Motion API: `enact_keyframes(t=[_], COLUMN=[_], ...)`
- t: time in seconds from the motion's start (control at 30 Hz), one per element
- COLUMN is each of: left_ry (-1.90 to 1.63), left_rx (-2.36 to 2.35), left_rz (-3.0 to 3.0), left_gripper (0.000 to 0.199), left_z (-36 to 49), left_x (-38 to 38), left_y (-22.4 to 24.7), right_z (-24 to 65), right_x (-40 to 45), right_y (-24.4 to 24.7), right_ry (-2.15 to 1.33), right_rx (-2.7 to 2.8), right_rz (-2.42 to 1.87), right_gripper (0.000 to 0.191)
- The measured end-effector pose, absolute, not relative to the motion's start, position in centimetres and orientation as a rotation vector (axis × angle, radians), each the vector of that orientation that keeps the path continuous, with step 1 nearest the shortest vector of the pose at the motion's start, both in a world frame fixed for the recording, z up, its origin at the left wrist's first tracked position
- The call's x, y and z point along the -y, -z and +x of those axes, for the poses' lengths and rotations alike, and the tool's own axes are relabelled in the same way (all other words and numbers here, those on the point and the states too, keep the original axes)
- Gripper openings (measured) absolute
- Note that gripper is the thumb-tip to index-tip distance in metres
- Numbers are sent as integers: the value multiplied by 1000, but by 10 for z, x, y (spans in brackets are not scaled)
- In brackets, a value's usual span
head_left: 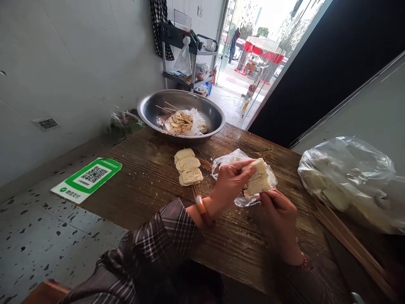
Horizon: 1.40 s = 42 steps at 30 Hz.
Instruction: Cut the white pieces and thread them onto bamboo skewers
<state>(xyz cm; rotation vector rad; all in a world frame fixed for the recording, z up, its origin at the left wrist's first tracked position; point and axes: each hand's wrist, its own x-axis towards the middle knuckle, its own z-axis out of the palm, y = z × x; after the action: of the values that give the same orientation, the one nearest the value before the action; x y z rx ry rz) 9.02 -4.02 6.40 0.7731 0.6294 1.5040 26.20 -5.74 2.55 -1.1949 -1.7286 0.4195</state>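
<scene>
Between the thumb and fingers of my left hand (229, 185) is a pale, spongy slice that looks like bread (260, 179). My right hand (281, 213) pinches just at the slice's lower edge; whatever lies between those fingertips is too small to make out. Beneath the slice, a crumpled clear plastic bag (230, 158) lies on the wooden table (152, 190). To the left of my hands, several similar slices (189, 164) lie overlapping in a row, with thin wooden sticks (194, 192) extending from the near end towards my left wrist.
A wide metal basin (144, 107) at the table's far end holds skewered pale pieces (179, 123). On the right sit a large plastic bag (344, 177) of pale pieces and long wooden sticks (348, 240). A green QR-code card (88, 179) lies at the left edge. Behind stands a shelf cart (177, 76).
</scene>
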Motion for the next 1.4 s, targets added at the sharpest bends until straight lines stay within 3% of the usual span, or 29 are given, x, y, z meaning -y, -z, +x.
enact_keyframes(t=[0.4,0.7,1.4], left_ry=[-1491,-1547,-1471], left_rx=[-588,-562,-594], left_rz=[744,697,768], left_gripper=[33,30,30], left_z=[93,80,91], left_x=[40,24,24], left_y=[-63,-61,-59], right_z=[264,267,259], right_x=[57,47,50], right_y=[-23,-21,-35], right_ry=[-466,-687,-584], right_rx=[1702,1702,1650], right_rz=[-1239,-1218,-1124], right_gripper=[26,19,17])
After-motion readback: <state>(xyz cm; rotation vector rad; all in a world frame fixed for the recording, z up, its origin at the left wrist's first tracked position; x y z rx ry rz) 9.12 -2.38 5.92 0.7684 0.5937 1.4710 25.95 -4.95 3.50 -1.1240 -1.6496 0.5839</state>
